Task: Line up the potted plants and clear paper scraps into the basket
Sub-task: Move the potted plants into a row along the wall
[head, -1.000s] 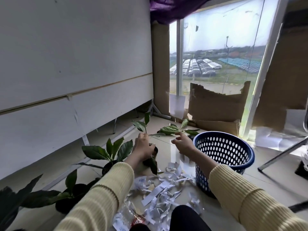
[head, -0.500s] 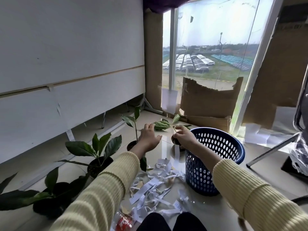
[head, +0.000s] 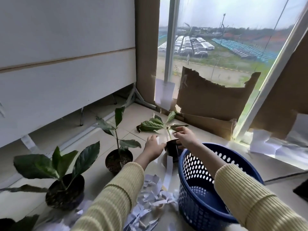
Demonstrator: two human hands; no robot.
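**Q:** Black pots, as entered left of the fingers?

**A:** Two, both upright: large-leaved plant (head: 63, 195), then thin-stemmed plant (head: 118, 160). White paper scraps (head: 150, 195) are heaped nearer than the fingertips.

**Q:** Hands?

**A:** Left hand (head: 154, 146): fingers straight, together, laid against the small pot (head: 171, 150). Right hand (head: 185, 138): fingers spread over its rim, beside the stem; whether it is gripped cannot be told. Blue basket (head: 196, 170) is set beneath the right wrist.
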